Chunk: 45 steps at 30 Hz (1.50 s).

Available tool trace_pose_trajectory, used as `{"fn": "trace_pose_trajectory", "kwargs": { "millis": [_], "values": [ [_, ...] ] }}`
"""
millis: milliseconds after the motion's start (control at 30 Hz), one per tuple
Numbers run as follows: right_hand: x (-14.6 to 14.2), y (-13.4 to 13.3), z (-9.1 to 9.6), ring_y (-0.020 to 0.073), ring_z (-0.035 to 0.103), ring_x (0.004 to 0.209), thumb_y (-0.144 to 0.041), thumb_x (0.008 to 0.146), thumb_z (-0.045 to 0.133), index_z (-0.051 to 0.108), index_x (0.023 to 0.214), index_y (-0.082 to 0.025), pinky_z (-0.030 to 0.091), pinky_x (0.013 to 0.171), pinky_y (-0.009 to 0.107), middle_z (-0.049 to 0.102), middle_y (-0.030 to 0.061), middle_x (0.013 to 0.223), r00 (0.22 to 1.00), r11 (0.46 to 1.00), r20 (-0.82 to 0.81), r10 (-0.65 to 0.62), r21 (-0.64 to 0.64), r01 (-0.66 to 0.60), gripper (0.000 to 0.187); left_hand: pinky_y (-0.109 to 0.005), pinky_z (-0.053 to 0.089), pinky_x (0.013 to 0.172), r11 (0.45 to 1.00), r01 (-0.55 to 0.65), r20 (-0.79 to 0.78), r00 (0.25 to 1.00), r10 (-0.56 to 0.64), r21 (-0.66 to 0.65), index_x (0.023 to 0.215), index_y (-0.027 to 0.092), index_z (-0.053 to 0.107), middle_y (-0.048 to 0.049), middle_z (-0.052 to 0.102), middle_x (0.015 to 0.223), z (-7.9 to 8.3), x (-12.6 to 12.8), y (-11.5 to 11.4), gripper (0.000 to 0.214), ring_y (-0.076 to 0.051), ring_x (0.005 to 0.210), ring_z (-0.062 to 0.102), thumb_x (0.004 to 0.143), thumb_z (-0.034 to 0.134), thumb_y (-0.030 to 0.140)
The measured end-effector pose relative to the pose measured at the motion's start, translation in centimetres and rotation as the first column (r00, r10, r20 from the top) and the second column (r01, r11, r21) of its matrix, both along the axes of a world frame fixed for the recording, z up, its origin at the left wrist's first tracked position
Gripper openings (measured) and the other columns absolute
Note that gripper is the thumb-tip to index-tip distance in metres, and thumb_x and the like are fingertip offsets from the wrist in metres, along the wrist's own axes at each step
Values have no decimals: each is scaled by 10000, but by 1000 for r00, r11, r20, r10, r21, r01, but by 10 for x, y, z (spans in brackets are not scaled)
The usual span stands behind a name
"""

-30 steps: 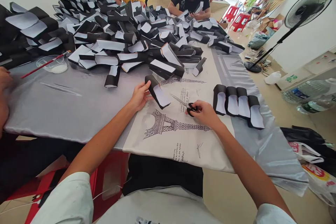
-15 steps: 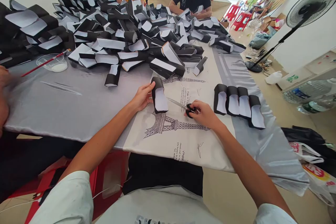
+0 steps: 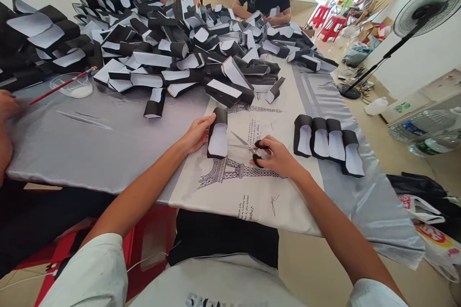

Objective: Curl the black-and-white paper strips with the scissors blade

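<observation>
Between the thumb and fingers of my left hand (image 3: pixel 199 133) is a slipper-shaped paper piece (image 3: pixel 218 140), black at its top and side with a white inner face. It stands over the printed cloth. My right hand (image 3: pixel 278 154) has its fingers in the black handles of a pair of scissors (image 3: pixel 240 139). The handle loops are spread, and the blades point left toward the paper piece, apart from it. Several similar pieces (image 3: pixel 320 139) lie in a row to the right of my right hand.
A large heap of black-and-white paper pieces (image 3: pixel 173 60) covers the table's far side. At left, a red-handled brush (image 3: pixel 61 87) rests across a clear dish (image 3: pixel 79 90) of white stuff, near another person's hand (image 3: pixel 6 105). Other people sit beyond the heap. A standing fan (image 3: pixel 421 12) is at right.
My left hand has turned the paper piece more upright and shifted it slightly. The scissors' handles have spread apart in my right hand. The neighbour's hand at left has become still.
</observation>
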State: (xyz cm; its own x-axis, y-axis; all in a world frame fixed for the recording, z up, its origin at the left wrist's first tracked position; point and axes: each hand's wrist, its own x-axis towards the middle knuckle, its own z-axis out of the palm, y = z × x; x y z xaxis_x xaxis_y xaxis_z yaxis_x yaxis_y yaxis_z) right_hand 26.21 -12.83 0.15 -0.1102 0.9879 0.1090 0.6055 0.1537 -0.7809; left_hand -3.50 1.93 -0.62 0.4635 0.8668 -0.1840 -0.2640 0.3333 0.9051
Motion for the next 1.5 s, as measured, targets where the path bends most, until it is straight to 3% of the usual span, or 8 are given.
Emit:
{"fn": "trace_pose_trajectory", "kwargs": {
  "millis": [67, 200, 300, 567, 767, 1000, 1233, 1500],
  "values": [
    [-1, 0, -1, 196, 529, 789, -488, 754, 909, 619, 936, -255, 466, 726, 369, 633, 43, 1045, 1000, 1000, 19, 19, -12, -19, 413, -350, 708, 734, 999, 25, -4, 1000, -25, 20, 1176, 157, 822, -148, 844, 1029, 1, 1, -2, 547, -283, 901, 837, 895, 927, 614],
    [0, 1, -5, 177, 459, 724, -429, 865, 791, 619, 820, -245, 416, 687, 363, 630, 34, 965, 998, 997, 1, 68, -37, -68, 255, -321, 683, 668, 995, 89, -12, 996, -89, 42, 1188, 135, 823, -183, 850, 1113, 4, 2, -6, 585, -278, 885, 830, 915, 891, 648],
    [0, 2, -5, 180, 427, 711, -419, 906, 749, 607, 762, -243, 383, 672, 366, 572, 23, 880, 998, 998, 3, 55, 13, -55, 268, -316, 671, 642, 994, 101, -24, 995, -100, 31, 1178, 120, 822, -200, 846, 1136, 6, 3, -8, 578, -278, 874, 830, 930, 879, 640],
    [-6, -2, 1, 182, 479, 738, -396, 871, 772, 622, 780, -243, 442, 704, 368, 618, 42, 948, 998, 998, 9, 69, -13, -69, 233, -359, 690, 703, 993, 118, 6, 993, -118, 20, 1198, 110, 802, -223, 844, 1163, 9, 5, -10, 537, -304, 895, 834, 972, 847, 595],
    [-11, -4, 2, 202, 541, 785, -489, 793, 892, 692, 891, -246, 470, 724, 375, 635, 54, 998, 998, 998, 46, 41, 49, -44, 330, -362, 660, 672, 985, 174, 49, 984, -173, -9, 1403, 183, 714, -210, 837, 1260, 11, 5, -11, 581, -310, 870, 839, 984, 824, 570],
    [-11, -2, 3, 167, 373, 672, -402, 883, 758, 537, 692, -240, 338, 634, 370, 519, 17, 802, 1000, 997, -13, 11, 81, -10, 334, -350, 652, 669, 984, 176, 38, 984, -176, 1, 1524, 184, 643, -206, 852, 1173, 4, 7, -5, 584, -298, 814, 838, 1061, 714, 534],
    [-17, -7, 10, 171, 440, 710, -464, 862, 818, 542, 776, -251, 394, 662, 363, 597, 35, 895, 1000, 996, -5, 11, 91, -11, 360, -291, 593, 552, 971, 232, 37, 972, -230, -59, 1561, 185, 612, -196, 858, 1157, 3, 6, 1, 558, -264, 726, 823, 1109, 642, 510],
    [-17, -7, 4, 160, 362, 670, -449, 920, 769, 453, 669, -238, 332, 623, 359, 472, 9, 771, 1000, 997, 14, 15, 74, -16, 456, -248, 555, 490, 956, 253, 68, 967, -246, -145, 1468, 138, 639, -196, 857, 1125, 12, 8, -5, 455, -233, 692, 813, 1146, 586, 457]
  ]
}}
